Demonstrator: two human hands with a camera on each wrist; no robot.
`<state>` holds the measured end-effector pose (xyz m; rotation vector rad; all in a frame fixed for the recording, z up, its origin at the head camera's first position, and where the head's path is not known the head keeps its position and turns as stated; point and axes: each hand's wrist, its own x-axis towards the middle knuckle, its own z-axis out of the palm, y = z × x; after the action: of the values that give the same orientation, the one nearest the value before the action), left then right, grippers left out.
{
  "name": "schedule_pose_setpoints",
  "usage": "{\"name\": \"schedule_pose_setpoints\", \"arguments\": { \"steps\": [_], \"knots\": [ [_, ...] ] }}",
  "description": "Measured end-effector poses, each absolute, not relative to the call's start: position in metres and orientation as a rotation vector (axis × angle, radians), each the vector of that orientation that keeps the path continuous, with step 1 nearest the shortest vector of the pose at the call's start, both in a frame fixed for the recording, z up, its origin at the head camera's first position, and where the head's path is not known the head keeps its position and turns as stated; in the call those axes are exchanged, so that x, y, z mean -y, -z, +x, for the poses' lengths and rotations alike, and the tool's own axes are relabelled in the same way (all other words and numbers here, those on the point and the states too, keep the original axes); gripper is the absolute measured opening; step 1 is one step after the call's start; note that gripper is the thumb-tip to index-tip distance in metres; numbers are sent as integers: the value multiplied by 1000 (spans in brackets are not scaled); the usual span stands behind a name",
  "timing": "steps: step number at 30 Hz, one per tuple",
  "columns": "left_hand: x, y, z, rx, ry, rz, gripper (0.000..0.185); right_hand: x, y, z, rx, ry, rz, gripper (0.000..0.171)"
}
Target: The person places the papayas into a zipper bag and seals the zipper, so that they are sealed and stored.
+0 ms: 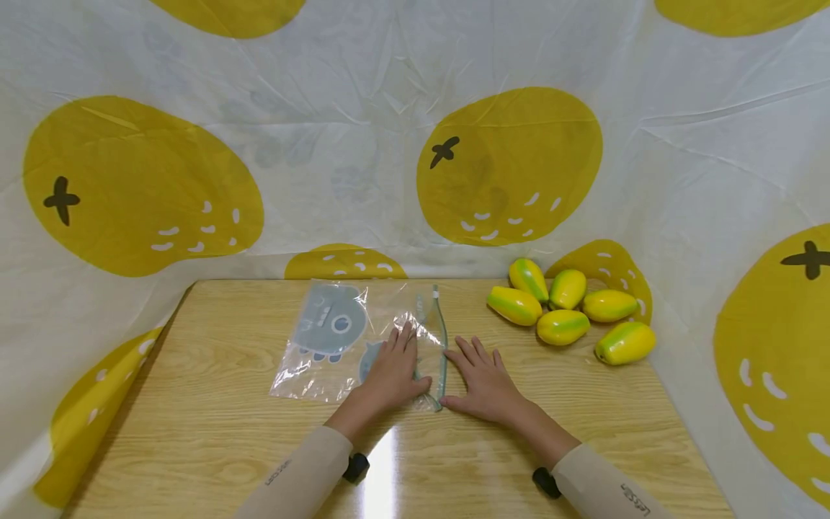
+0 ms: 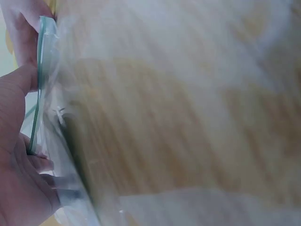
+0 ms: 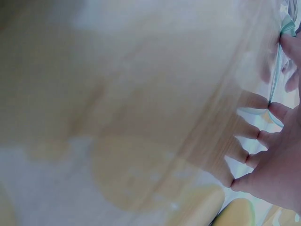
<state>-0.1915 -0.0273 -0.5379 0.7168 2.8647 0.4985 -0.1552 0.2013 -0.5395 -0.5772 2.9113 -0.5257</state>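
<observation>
Left hand (image 1: 391, 375) lay flat, fingers straight, pressing the clear plastic zip bag (image 1: 353, 342) near the wooden table's (image 1: 214, 404) middle; right hand (image 1: 485, 383) rested open beside its green seal strip (image 1: 442, 353); thin, limp, slippery film, best pinched at that stiffer strip.

My left hand (image 1: 391, 375) covers the lower corner of the clear bag (image 1: 337, 339) and part of the grey print inside it. Both wrist views are smeared: the worktop (image 2: 188, 117) is a blur, and my right hand (image 3: 277, 165) is cut off by the frame edge.
</observation>
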Motion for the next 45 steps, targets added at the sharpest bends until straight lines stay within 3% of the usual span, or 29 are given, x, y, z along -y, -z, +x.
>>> {"name": "schedule_pose_setpoints", "arguments": {
  "steps": [19,45],
  "knots": [
    [8,532,-188,-2924,-449,506,117,-200,538,-155,-2928,532,-607,90],
    [7,526,-188,-2862,-415,495,130,-216,530,-156,-2786,649,-685,94]
  ]
}}
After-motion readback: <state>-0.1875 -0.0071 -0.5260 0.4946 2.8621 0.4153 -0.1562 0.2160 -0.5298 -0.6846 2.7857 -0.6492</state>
